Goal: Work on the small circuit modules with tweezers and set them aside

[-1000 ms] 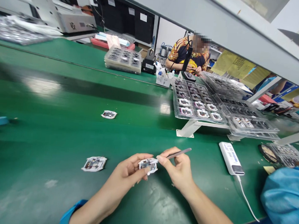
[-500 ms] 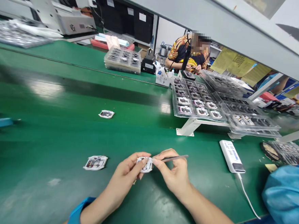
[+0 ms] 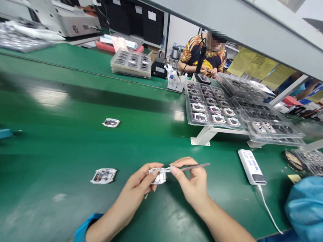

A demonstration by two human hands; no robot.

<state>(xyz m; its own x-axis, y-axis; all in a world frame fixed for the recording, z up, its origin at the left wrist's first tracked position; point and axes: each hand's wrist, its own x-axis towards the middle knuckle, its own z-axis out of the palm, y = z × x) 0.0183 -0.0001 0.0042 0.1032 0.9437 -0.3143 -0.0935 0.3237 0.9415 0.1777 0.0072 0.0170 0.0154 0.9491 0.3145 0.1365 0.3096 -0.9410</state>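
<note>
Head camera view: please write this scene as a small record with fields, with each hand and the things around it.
Left hand: holds a small white-edged electronic module
Right hand: holds slim metal tweezers, tips at the module's edge
Bench: green work surface, with a second white-edged module
Nearby: white rectangular power bank, clear plastic trays of modules
Co-worker: person in orange-patterned shirt, further along the bench

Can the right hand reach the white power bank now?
Probably yes: nothing lies between the right hand and the white power bank on the green bench mat, though that hand holds tweezers.
</note>
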